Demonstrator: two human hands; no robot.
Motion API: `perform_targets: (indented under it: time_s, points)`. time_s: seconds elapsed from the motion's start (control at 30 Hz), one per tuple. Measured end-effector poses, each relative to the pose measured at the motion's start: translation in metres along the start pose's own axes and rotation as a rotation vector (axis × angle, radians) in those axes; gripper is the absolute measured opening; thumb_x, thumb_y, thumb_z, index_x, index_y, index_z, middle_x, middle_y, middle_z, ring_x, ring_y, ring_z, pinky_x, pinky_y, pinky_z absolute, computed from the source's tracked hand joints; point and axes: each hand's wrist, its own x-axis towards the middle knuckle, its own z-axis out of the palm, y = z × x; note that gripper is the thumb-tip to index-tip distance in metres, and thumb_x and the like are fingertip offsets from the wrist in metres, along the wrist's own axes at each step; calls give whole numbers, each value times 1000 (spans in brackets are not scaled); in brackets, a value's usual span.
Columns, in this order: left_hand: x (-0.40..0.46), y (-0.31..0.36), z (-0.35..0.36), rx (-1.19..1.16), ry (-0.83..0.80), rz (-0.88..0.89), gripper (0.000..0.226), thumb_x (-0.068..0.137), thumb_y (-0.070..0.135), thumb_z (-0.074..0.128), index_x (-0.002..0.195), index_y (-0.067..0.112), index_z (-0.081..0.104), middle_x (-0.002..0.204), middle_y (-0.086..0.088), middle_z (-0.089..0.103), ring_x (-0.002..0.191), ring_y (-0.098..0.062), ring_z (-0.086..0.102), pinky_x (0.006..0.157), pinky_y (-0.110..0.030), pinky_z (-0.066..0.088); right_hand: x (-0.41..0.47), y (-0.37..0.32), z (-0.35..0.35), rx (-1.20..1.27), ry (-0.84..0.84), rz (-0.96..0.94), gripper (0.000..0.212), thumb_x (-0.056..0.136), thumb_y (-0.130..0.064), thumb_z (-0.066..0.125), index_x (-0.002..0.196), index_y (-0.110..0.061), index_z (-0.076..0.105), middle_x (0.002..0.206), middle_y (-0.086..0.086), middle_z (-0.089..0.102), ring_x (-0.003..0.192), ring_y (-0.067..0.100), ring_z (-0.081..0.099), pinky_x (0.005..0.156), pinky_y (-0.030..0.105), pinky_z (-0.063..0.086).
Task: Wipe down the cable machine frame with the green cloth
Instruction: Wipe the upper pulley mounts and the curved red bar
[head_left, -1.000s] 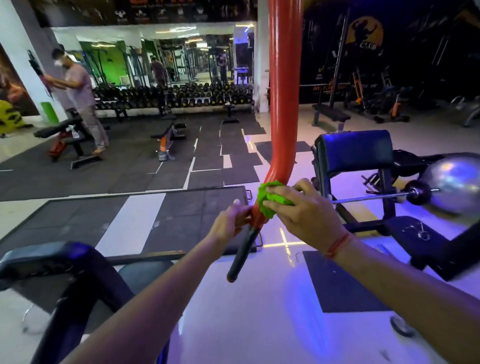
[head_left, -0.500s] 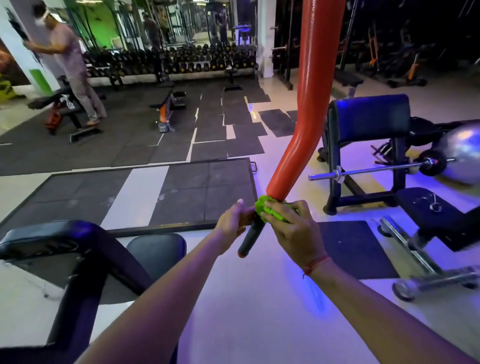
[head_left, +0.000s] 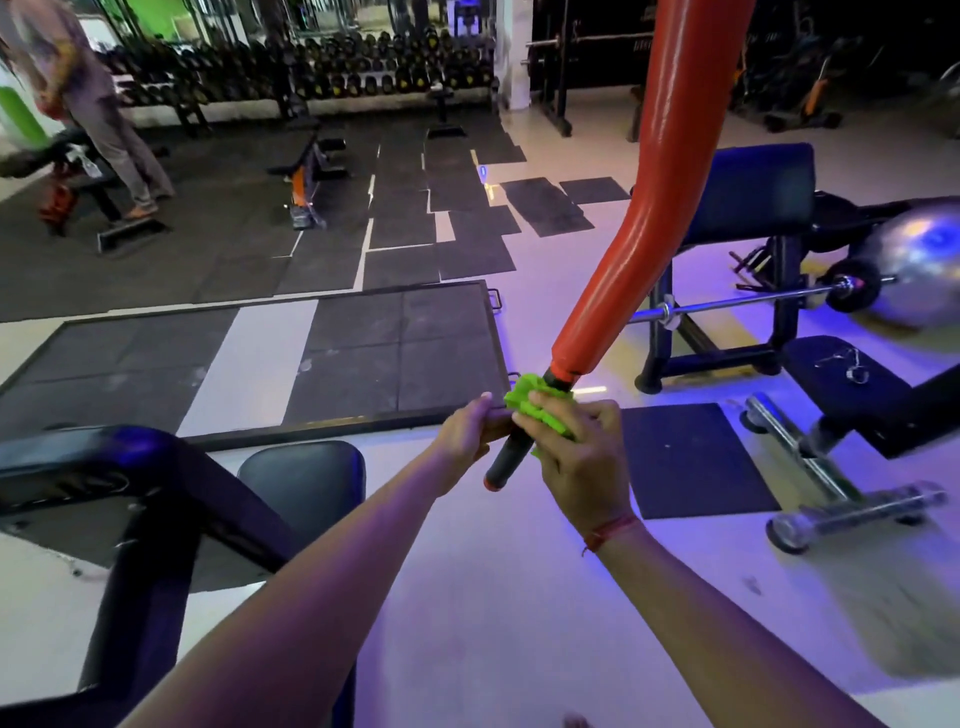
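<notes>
A thick orange bar (head_left: 660, 192) of the cable machine curves down from the top and ends in a narrow black handle grip (head_left: 510, 456). The crumpled green cloth (head_left: 535, 408) is wrapped round the black grip just below the orange end. My right hand (head_left: 576, 457) grips the cloth against the handle, fingers curled round it. From the left side, my left hand (head_left: 475, 428) holds the same black grip, fingers round it beside the cloth.
A black padded seat and frame (head_left: 156, 499) stand close at the lower left. To the right are a black preacher bench (head_left: 753, 197) with a barbell (head_left: 753, 304) and a silver ball (head_left: 919, 270). A person (head_left: 88, 98) stands far left by the benches.
The cloth and my right hand slid down from the orange bar's lower end onto the black grip. My view has tilted further down.
</notes>
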Motion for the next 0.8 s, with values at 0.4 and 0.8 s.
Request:
perform_targets:
  time_s: [0.4, 0.8]
  points:
    - [9, -20, -2, 104, -88, -33, 54, 108, 43, 24, 108, 23, 74, 112, 10, 74, 112, -11, 63, 100, -37, 37, -27, -13, 0, -76, 68, 114, 26, 101, -16, 63, 126, -18, 71, 138, -5, 62, 126, 12, 57, 89, 26, 34]
    - [13, -37, -6, 45, -39, -102, 56, 107, 39, 22, 126, 15, 69, 126, 4, 70, 122, -15, 60, 90, -36, 42, -94, -17, 57, 47, -381, 470, 25, 94, -14, 64, 110, -31, 73, 120, -9, 58, 102, 1, 38, 79, 12, 42]
